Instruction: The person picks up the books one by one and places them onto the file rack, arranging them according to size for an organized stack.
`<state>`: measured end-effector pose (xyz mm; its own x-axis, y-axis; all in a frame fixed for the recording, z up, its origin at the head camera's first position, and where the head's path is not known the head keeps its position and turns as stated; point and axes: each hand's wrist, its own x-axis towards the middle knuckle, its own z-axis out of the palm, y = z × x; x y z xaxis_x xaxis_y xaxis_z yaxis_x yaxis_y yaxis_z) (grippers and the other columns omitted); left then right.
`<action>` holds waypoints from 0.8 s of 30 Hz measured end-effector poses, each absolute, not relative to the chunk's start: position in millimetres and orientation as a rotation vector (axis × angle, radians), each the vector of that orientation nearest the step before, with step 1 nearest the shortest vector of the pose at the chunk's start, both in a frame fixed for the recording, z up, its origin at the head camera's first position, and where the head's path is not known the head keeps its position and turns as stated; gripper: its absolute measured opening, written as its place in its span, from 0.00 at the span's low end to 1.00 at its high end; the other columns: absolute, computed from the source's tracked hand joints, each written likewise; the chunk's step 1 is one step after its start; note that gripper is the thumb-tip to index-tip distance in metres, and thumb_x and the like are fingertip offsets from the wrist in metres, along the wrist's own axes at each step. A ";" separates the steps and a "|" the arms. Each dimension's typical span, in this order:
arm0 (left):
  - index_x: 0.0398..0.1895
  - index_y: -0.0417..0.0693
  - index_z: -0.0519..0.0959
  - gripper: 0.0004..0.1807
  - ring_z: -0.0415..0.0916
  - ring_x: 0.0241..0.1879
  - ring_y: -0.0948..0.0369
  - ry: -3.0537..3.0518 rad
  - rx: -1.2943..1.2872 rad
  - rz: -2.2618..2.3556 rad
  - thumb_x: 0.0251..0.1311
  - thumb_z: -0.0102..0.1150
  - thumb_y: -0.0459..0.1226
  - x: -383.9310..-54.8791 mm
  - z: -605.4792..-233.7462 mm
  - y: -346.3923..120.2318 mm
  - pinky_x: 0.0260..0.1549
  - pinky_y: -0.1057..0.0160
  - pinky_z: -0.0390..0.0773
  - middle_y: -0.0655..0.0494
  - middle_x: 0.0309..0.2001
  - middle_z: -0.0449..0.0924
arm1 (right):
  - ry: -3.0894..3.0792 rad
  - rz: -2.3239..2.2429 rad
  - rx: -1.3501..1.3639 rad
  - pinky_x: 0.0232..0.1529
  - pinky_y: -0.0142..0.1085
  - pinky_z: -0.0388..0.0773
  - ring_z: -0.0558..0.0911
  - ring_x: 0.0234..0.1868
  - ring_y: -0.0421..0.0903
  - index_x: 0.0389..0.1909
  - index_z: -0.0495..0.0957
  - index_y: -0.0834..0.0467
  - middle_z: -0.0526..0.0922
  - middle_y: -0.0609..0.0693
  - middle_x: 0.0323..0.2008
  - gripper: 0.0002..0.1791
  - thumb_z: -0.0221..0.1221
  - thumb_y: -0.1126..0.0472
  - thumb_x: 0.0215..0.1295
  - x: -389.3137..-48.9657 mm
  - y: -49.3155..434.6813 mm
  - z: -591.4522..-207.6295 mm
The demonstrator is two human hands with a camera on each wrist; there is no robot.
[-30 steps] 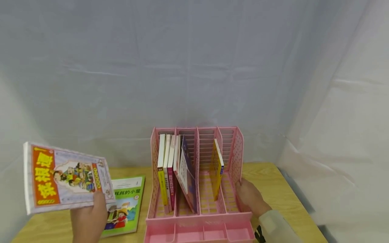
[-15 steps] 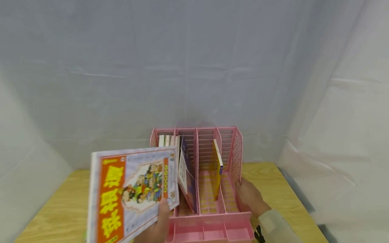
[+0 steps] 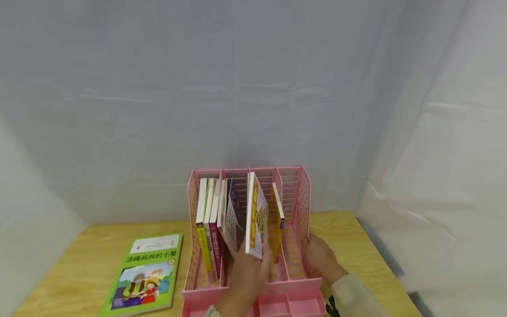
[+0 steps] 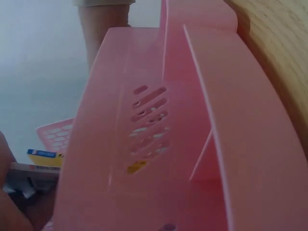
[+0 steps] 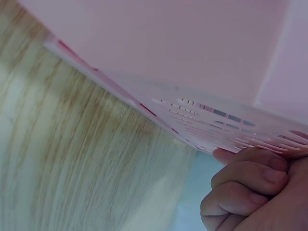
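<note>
My left hand (image 3: 249, 275) grips a thin white-edged children's book (image 3: 259, 220) by its lower end, with a red and yellow title strip on the cover. The book stands nearly upright in the third compartment of a pink book rack (image 3: 293, 285), between a dark slanting book (image 3: 235, 220) and a yellow book (image 3: 276, 231). In the left wrist view the rack's front (image 4: 139, 62) covers most of the picture. On the rack's right side wall, my right hand (image 3: 322, 257) holds on near the front edge. Its curled fingers (image 5: 240, 180) show against the slotted wall in the right wrist view.
Several upright books (image 3: 207, 233) fill the rack's leftmost compartment. A green picture book (image 3: 146, 277) lies flat on the wooden table (image 3: 71, 268), left of the rack. Small pink trays (image 3: 305, 306) run along the rack's front, and a grey sheet (image 3: 222, 110) hangs behind.
My left hand has carried the book from the left across to the rack and turned it from cover-facing to edge-on in the third compartment. My right hand stays at the side wall.
</note>
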<state>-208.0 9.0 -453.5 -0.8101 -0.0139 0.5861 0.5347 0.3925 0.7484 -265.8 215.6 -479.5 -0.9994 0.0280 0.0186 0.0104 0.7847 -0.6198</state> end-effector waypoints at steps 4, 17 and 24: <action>0.69 0.32 0.60 0.27 0.85 0.42 0.46 -2.306 -0.358 -1.604 0.68 0.50 0.28 -187.9 -404.6 18.1 0.29 0.66 0.85 0.30 0.61 0.76 | -2.927 0.980 -0.031 0.42 0.52 0.80 0.75 0.27 0.48 0.62 0.75 0.68 0.75 0.52 0.25 0.26 0.38 0.55 0.83 -267.0 216.6 -479.9; 0.85 0.57 0.47 0.49 0.81 0.50 0.41 -2.609 -0.536 -1.250 0.67 0.63 0.34 -242.7 -464.1 28.9 0.43 0.47 0.86 0.30 0.66 0.69 | -2.932 1.041 -0.042 0.50 0.59 0.81 0.83 0.38 0.54 0.64 0.75 0.67 0.84 0.56 0.35 0.25 0.39 0.54 0.83 -266.4 213.1 -486.9; 0.84 0.44 0.45 0.59 0.76 0.59 0.36 -2.698 -0.513 -1.326 0.51 0.70 0.30 -243.1 -459.2 33.7 0.53 0.40 0.81 0.26 0.70 0.65 | -2.887 0.983 0.024 0.59 0.63 0.76 0.82 0.56 0.68 0.64 0.75 0.68 0.83 0.70 0.53 0.25 0.39 0.56 0.84 -268.6 215.4 -484.9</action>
<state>-243.1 33.7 -459.2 -0.9394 0.2571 0.2269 0.3367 0.5664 0.7522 -268.6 215.4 -484.9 -0.9956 0.0151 0.0920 -0.0442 0.7923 -0.6085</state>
